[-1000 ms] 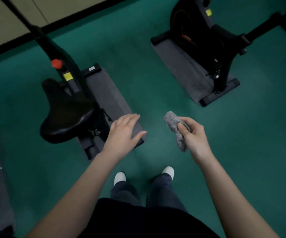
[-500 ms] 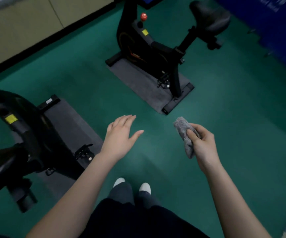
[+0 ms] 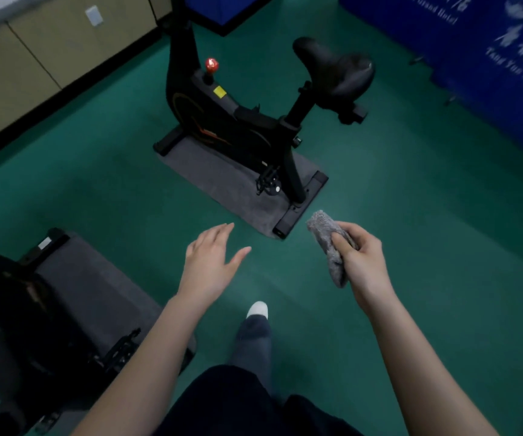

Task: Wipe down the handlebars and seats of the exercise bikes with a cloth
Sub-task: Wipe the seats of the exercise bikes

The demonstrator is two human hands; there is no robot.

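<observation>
Green gym flooring surrounds the exercise bike (image 3: 238, 127) ahead; right hand (image 3: 362, 262) pinches the grey cloth (image 3: 329, 243) loosely, so it might slip, left hand (image 3: 210, 262) spread empty.

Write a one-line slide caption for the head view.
A person's right hand grips a grey cloth, left hand open, before an exercise bike on a grey mat.

Dim, even light; wide-angle bending at the edges, motion blur on the blue banner (image 3: 489, 51).
</observation>
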